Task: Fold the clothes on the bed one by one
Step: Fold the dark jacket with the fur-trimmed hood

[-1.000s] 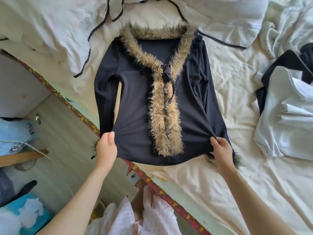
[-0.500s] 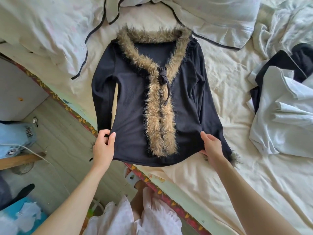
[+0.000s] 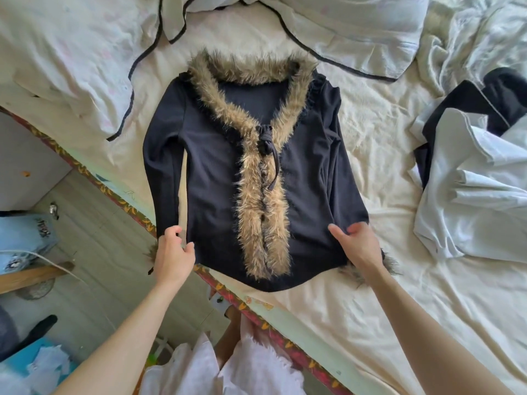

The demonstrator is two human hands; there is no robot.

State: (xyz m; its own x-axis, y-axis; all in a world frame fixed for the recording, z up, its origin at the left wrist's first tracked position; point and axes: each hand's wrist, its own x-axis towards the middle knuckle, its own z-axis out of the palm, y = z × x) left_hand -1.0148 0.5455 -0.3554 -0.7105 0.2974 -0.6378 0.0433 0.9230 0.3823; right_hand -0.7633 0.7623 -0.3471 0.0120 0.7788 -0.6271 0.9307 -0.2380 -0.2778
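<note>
- Both forearms (image 3: 137, 332) are bare, with no sleeve reaching the wrist or elbow in view.
- The left hand (image 3: 173, 258) and right hand (image 3: 360, 246) carry no rings, watch or bracelet.
- A white garment (image 3: 216, 374) with a scalloped, frilled hem covers the body below.
- A bare leg (image 3: 229, 337) shows between its folds.

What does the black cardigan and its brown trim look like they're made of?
The black cardigan looks like a soft, matte rib knit: fine vertical lines run down its front. The brown trim looks like fur, probably faux: long, shaggy tan fibres with dark tips. Real or synthetic cannot be told.
</note>
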